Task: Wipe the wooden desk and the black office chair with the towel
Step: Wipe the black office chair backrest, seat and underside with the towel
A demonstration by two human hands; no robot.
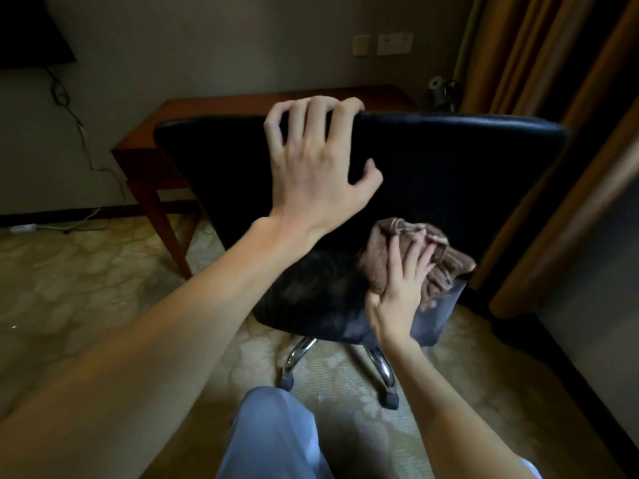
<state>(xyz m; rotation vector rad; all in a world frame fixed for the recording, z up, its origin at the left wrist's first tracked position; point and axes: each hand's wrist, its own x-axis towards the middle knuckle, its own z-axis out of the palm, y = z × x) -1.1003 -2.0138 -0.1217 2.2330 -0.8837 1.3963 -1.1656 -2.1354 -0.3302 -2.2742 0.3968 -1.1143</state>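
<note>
The black office chair (pixel 460 174) faces away from me, its backrest filling the middle of the view. My left hand (pixel 313 167) grips the backrest's top edge, fingers curled over it and thumb on the rear face. Lower down, my right hand (pixel 401 288) holds the bunched brown towel (pixel 446 267) against the lower back of the chair. The wooden desk (pixel 155 146) stands behind the chair against the wall, mostly hidden by the backrest.
Chrome chair legs with castors (pixel 387 378) stand on patterned carpet (pixel 86 288). My knee in light trousers (pixel 273 433) is just below. Brown curtains (pixel 560 81) hang at the right. A cable (pixel 83 140) trails down the wall left of the desk. Wall sockets (pixel 394 43) sit above the desk.
</note>
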